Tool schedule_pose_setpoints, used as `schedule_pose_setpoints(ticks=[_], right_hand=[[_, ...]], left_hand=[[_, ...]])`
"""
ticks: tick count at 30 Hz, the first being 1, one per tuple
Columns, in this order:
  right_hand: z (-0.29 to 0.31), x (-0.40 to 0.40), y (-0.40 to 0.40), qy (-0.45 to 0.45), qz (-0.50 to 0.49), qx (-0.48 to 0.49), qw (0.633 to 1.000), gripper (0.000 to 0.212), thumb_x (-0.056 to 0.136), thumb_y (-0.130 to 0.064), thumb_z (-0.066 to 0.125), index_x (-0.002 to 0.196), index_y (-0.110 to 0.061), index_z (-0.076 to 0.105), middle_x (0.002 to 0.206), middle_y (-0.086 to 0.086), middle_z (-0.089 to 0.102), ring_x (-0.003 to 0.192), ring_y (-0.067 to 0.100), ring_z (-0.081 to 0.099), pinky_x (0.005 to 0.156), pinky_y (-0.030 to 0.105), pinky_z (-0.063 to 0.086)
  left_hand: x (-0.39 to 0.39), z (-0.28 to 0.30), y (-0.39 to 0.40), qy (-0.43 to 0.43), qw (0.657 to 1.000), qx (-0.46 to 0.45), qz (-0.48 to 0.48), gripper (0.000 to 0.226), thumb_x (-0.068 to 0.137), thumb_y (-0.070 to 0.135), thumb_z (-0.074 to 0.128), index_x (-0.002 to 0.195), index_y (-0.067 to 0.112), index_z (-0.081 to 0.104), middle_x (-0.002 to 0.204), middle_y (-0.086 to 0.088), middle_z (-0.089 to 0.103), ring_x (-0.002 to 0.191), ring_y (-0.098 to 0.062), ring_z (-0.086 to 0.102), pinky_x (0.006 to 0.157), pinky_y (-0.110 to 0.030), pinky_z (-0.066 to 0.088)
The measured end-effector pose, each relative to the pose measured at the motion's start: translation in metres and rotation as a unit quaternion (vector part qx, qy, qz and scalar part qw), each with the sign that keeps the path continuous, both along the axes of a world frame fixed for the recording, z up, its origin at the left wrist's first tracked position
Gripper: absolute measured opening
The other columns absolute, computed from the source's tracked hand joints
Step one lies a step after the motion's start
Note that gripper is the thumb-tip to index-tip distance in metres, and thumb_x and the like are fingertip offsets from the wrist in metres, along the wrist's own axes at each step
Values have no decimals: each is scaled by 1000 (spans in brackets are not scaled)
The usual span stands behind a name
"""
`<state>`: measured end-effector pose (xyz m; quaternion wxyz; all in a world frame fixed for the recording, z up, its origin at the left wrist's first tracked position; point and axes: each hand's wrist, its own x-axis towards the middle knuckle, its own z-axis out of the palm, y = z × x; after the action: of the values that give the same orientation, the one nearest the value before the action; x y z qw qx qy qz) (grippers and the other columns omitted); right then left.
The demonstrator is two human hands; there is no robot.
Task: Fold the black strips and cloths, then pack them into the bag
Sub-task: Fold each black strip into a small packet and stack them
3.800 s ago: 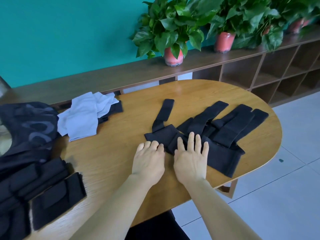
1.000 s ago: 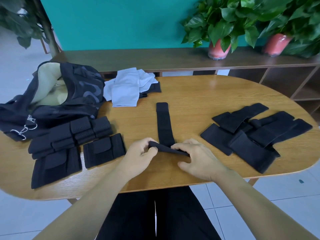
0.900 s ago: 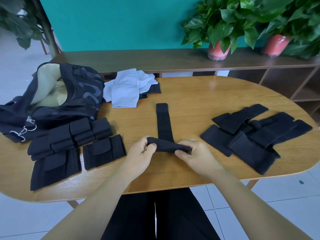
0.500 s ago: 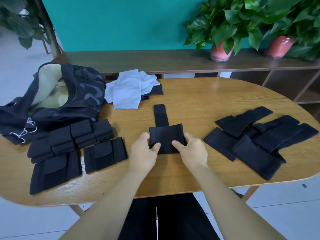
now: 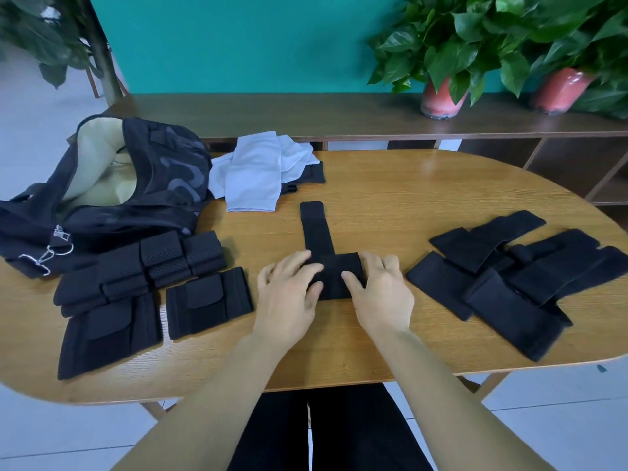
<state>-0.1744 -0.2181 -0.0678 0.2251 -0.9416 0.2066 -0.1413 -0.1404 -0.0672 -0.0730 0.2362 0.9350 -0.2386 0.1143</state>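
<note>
A black strip [image 5: 334, 266] lies near the front middle of the wooden table [image 5: 390, 198], its near end folded into a thick pad while its narrow tail runs straight away from the person toward the far edge. The pad is flanked and pressed by both hands. The left hand [image 5: 289, 294] is laid palm-down on the pad's left side, the fingers slightly spread and only lightly bent, the thumb angled in across the fabric; nothing is pinched. The right hand [image 5: 380, 292] is set the same way on the pad's right side, the fingers a little apart and loosely arched, the thumb pointed inward onto the cloth. Both forearms are stretched forward from the bottom of the view and converge on the strip. To the right, well apart from the hands, a heap of unfolded black strips [image 5: 520, 277] is spread in overlapping layers. To the left, folded black pieces [image 5: 142, 287] are set side by side near the table's front edge. Behind these, at the far left, the black bag [image 5: 136, 188] rests open, its pale lining shown. A pile of pale cloths [image 5: 261, 171] lies just beside the bag. Behind the table, two potted plants [image 5: 441, 56] stand on a dark shelf [image 5: 306, 113].
</note>
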Motion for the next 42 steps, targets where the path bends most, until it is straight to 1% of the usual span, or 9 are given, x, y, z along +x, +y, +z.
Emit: schedule_pose_setpoints(ticks=[3,6,15,24,26,30,34,38,42], right_hand=[[-4,1,-2,-82,120,-79,986,39,92,-25,61,130,-15,59,131,3,56,122,24,50,90,38,41],[0,3,-3,3,226,-71,972,39,100,-24,46,139,-20,50,150,-5,40,144,12,24,111,33,21],[20,-2,-4,127,268,-107,949,66,90,-40,50,151,-26,28,160,-7,17,147,10,10,116,31,10],[13,-22,-6,71,282,-120,949,59,87,-32,51,145,-26,41,154,-10,32,142,8,23,112,28,18],[8,-29,-7,47,275,-121,953,50,87,-26,52,137,-23,52,146,-7,45,136,13,35,109,34,30],[0,-39,-3,-10,256,-124,959,38,76,-25,53,107,-18,72,115,0,69,105,21,62,79,39,54],[3,-42,1,-22,253,-148,956,39,77,-31,43,98,-23,75,108,-3,71,98,18,65,73,34,53],[3,-42,-3,-40,269,-134,953,37,82,-36,44,98,-24,75,109,-5,71,100,17,64,74,34,49],[-3,-42,-7,-57,263,-84,960,21,84,-30,60,100,-28,74,118,-8,68,113,11,56,84,28,36]], left_hand=[[4,3,7,68,990,94,-84,47,98,46,47,143,37,42,158,9,23,147,-5,12,114,-35,-6],[15,14,9,97,977,155,-111,50,97,48,47,145,38,37,159,7,21,147,-4,10,115,-35,-6],[24,32,4,-57,917,352,-182,47,101,34,35,147,25,38,154,-6,36,141,-14,34,117,-43,-5],[1,14,25,3,971,162,-178,45,98,25,38,141,31,47,153,2,37,142,-1,27,118,-30,1],[-5,11,28,-18,973,135,-188,43,96,27,36,135,30,55,146,-1,48,136,-3,39,118,-31,7],[-15,6,28,-127,960,156,-197,35,91,37,46,106,21,73,104,3,74,99,-9,69,109,-39,27],[-15,-3,29,-208,945,162,-193,32,81,34,76,108,18,72,99,4,74,91,-11,71,105,-45,30],[-15,-1,34,-186,955,138,-185,31,95,34,44,99,21,72,90,8,74,83,-9,71,107,-42,29],[-16,1,37,-126,967,88,-203,34,97,40,40,96,23,69,83,10,72,76,-8,68,106,-33,28]])
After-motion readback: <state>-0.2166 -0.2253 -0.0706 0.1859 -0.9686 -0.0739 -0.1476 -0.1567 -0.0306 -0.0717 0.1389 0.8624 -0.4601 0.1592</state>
